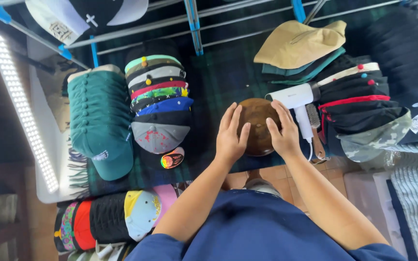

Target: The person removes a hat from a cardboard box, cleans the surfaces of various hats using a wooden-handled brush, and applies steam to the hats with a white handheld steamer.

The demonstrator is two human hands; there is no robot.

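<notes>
A brown, rounded wooden hat form [257, 116] sits on the dark plaid table [218, 77] near its front edge. My left hand [231, 135] rests flat on the form's left side with fingers spread. My right hand [281, 128] lies on its right side, fingers pointing away from me. Both hands cup the form between them. A white handheld steamer [296, 99] lies just right of my right hand, with a small brush [313, 116] beside its handle.
A stack of green caps [100, 116] and a row of multicoloured caps [158, 96] lie at the left. Dark caps with red trim [359, 96] and a tan hat [301, 43] are at the right. More caps [107, 217] sit at the lower left, beside a bright light strip [20, 106].
</notes>
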